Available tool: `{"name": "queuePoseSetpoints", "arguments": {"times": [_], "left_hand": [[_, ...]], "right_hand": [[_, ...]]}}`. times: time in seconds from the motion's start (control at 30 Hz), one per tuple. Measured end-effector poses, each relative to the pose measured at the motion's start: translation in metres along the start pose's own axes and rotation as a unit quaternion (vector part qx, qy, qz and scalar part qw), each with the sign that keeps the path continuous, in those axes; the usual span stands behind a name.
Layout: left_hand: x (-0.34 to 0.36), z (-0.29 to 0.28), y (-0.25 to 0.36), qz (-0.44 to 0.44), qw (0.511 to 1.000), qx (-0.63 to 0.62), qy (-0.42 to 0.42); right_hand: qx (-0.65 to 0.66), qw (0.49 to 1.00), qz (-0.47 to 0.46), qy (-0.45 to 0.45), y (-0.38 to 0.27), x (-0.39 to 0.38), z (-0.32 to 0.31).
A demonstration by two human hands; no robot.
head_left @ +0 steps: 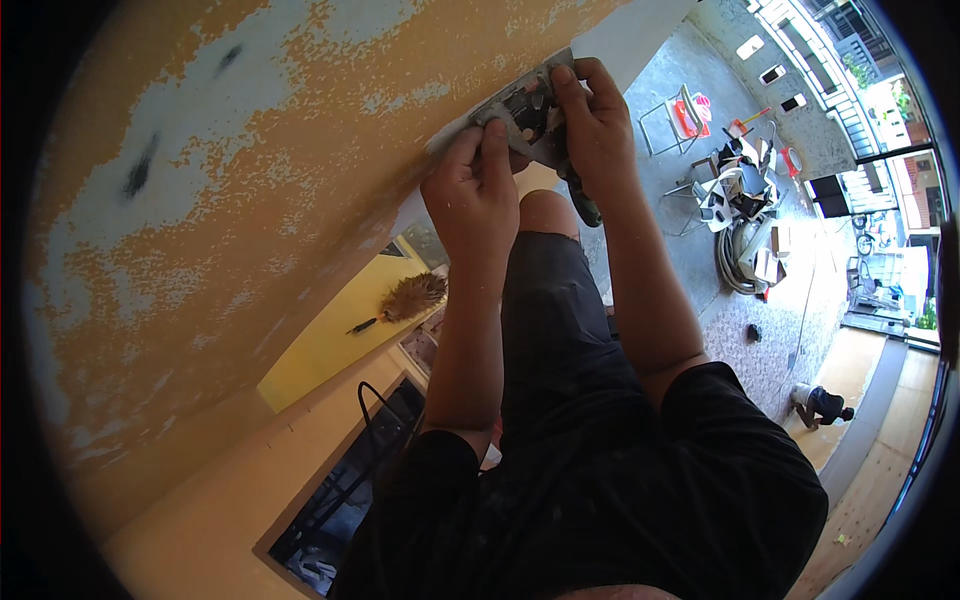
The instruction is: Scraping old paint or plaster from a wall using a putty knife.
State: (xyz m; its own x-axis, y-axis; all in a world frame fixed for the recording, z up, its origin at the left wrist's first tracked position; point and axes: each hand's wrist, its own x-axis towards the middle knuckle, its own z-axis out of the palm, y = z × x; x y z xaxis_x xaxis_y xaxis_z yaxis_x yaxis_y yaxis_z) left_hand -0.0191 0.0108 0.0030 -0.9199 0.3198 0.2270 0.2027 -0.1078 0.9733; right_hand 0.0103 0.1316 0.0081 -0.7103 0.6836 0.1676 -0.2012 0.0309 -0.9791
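A grey metal trowel [543, 118] with dark smears lies along the edge of the peeling wall [300, 170], up in the middle of the view. My left hand [475, 180] pinches its left corner, thumb on top. At the other side my right hand [603, 130] grips the trowel, thumb near its upper corner. Below that palm a dark handle [588, 207] sticks out. Whether the blade touches the wall cannot be made out. Tan paint on the wall is flaked, with whitish patches and two dark smudges.
A yellow board [330, 340] with a feather duster [415, 296] lies below left, beside an opening [335, 480] with dark bars. Far below right, folding chairs [683, 120], a coiled hose [735, 262] and mixed clutter stand on the floor. Another person [825, 405] crouches there.
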Motion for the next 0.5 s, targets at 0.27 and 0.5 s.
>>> {"name": "queuePoseSetpoints", "arguments": {"times": [0.27, 0.5], "left_hand": [[0.002, 0.004, 0.014, 0.033, 0.999, 0.023, 0.027], [0.004, 0.004, 0.010, 0.051, 0.998, 0.018, 0.031]], "right_hand": [[0.038, 0.999, 0.007, 0.011, -0.004, -0.001, 0.002], [0.004, 1.000, 0.002, 0.015, -0.005, 0.000, 0.000]]}}
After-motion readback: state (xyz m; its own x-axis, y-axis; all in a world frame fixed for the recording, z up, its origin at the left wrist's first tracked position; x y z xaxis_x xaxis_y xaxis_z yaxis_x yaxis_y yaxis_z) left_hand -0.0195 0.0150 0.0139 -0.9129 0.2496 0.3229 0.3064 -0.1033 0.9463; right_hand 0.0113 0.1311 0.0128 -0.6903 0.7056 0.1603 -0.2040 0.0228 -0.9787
